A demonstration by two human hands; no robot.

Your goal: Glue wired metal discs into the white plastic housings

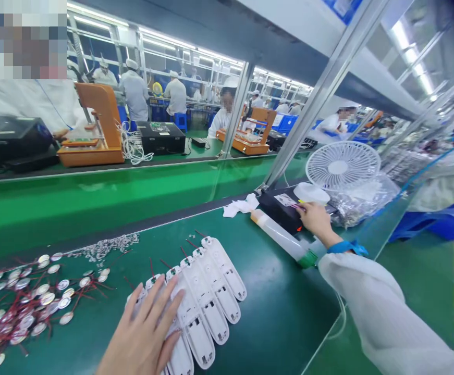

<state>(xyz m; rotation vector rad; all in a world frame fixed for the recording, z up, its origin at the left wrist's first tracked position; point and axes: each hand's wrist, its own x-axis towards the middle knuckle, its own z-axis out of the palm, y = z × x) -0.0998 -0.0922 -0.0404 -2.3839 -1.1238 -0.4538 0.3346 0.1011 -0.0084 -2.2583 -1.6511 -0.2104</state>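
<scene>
My left hand [148, 320] lies with fingers spread over the near end of a row of white plastic housings [207, 291], hiding part of them. Short red wires stick out from the tops of several housings. Far to the right, my right hand [316, 221], in a blue wrist strap [347, 247], reaches over a black box [279, 208]. Its fingers are pinched at a thin pinkish item, too small to name. Just below that hand lies a translucent tube [281, 237] with a green end cap. A round white lid-like piece [311, 192] rests beside the fingers.
Wired metal discs [27, 307] are heaped at left, near small metal parts [107, 246]. Crumpled white paper [240, 205] lies by the back edge. A white fan [343, 165] and metal uprights [324, 94] stand at right. Across the green belt [94, 195], co-workers sit near orange fixtures [97, 130].
</scene>
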